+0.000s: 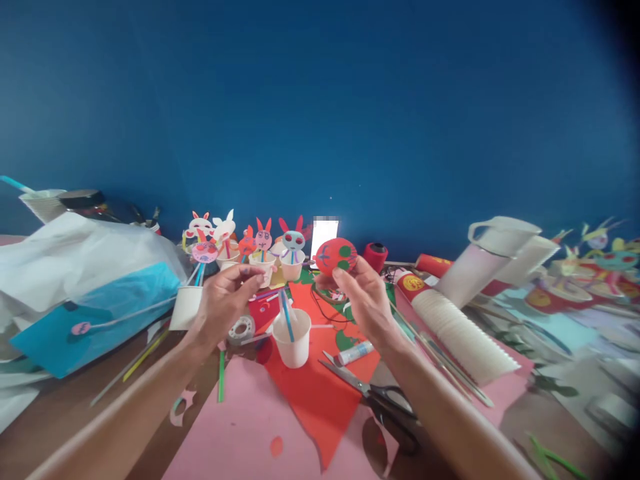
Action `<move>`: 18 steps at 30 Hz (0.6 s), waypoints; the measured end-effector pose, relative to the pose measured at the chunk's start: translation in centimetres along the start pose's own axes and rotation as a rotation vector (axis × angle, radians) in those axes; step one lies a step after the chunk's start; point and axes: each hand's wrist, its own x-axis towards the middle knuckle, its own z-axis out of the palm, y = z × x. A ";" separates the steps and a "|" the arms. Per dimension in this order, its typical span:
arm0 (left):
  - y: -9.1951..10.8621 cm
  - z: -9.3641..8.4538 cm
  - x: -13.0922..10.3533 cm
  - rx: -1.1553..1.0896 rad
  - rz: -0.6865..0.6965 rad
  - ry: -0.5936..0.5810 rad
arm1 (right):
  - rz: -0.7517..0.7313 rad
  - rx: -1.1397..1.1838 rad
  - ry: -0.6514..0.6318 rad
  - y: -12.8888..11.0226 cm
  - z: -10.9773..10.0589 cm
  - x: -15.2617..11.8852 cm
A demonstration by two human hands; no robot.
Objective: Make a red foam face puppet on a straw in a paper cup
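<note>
My right hand [367,293] pinches a red paper face [330,255] by its right side. The face is a rounded cut-out with green dots and dark drawn lines. To the left, my left hand [225,293] has its thumb and fingers brought together in the air; whatever is between them is too small to make out. Between and below the hands stands a white paper cup [292,340] with blue-striped straws in it. Scissors [370,390] lie on red paper [315,400], with a glue stick [356,353] beside their blades.
Several cups with paper animal faces [263,239] stand at the back. A tape roll [241,329] lies left of the middle cup. Stacked paper cups [465,333] and a white jug [487,257] are on the right, a plastic bag [90,247] on the left. Pink paper [235,427] lies in front.
</note>
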 end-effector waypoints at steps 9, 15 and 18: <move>-1.5 0.1 0.2 -0.010 -0.105 -0.339 | -0.059 -0.099 0.092 -0.1 -1.3 0.6; -2.0 0.7 0.2 0.104 -0.103 -0.366 | -0.062 -0.129 0.107 0.3 -1.7 0.7; -2.6 1.5 0.3 0.216 -0.041 -0.385 | -0.055 -0.142 0.102 0.4 -1.9 0.7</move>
